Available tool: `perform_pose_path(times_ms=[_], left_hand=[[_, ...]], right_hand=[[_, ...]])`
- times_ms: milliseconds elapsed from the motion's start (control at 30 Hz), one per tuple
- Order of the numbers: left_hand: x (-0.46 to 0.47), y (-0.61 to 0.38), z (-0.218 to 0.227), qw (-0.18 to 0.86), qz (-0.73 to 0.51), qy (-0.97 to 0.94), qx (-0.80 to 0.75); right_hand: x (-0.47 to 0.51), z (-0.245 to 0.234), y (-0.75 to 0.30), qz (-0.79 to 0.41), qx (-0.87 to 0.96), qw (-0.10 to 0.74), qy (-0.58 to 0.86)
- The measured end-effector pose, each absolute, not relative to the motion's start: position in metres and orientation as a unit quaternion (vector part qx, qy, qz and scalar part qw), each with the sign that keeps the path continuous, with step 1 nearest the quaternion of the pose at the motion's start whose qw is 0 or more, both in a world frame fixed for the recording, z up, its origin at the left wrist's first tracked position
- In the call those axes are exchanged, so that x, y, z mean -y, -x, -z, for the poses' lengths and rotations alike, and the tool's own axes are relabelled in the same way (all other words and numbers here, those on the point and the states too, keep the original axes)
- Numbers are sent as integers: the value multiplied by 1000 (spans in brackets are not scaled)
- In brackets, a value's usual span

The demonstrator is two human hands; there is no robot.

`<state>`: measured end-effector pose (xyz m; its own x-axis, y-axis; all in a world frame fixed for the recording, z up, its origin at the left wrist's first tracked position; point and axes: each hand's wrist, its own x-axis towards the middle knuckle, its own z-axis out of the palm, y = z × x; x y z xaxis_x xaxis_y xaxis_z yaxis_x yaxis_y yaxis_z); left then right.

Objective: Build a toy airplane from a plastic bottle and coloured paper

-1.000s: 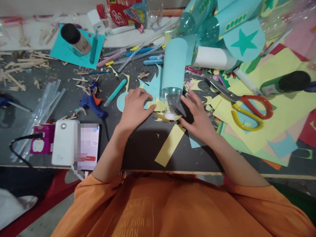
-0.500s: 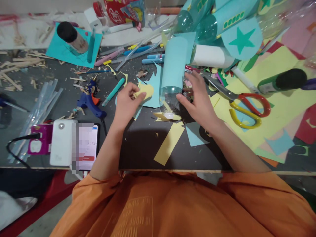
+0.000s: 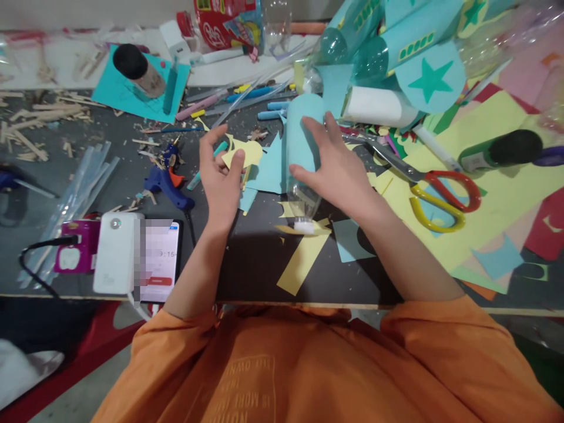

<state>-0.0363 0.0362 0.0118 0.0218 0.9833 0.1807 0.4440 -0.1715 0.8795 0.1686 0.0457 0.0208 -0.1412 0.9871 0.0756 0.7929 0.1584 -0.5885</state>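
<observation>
My left hand (image 3: 222, 185) pinching a yellow paper cutout (image 3: 247, 151), my right hand (image 3: 341, 173) gripping a blue-papered bottle (image 3: 301, 132), clear neck, white cap (image 3: 304, 225)

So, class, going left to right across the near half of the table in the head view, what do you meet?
Power bank → phone → left hand holding a yellow cutout → right hand → scissors.

Orange short-sleeved shirt (image 3: 335, 376), printed lettering (image 3: 240, 390).
</observation>
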Motion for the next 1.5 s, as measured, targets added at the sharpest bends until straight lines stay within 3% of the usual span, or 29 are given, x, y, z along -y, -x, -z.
perform_pose_path(times_ms=[100,267,500,633,733,800,967,1167,1400,1500], left_hand=[[-36,31,-14,297,-473,-573,-600],[-34,24,-8,302,-384,-644,-590],[-33,33,-28,138,-371,-726,-562],[-22,59,-53,149,-217,-710,-653],[-11,85,-65,94,-100,-630,-765],[-7,97,-69,67,-67,-558,-824],[-11,99,-66,118,-51,-484,-866],[-21,94,-60,125,-140,-468,-864],[-32,97,-61,191,-480,-394,-760],[-38,86,-63,298,-542,-354,-702]], right_hand=[[-18,-25,-169,-171,763,204,588],[7,-26,-175,-139,776,162,594],[15,-10,-183,-167,794,242,533],[16,0,-186,-194,783,294,513],[14,4,-188,-205,781,314,500],[12,5,-189,-209,782,316,495],[11,7,-187,-210,779,322,496],[10,11,-186,-195,791,320,483],[8,14,-189,-198,822,284,453],[9,14,-188,-201,825,277,449]])
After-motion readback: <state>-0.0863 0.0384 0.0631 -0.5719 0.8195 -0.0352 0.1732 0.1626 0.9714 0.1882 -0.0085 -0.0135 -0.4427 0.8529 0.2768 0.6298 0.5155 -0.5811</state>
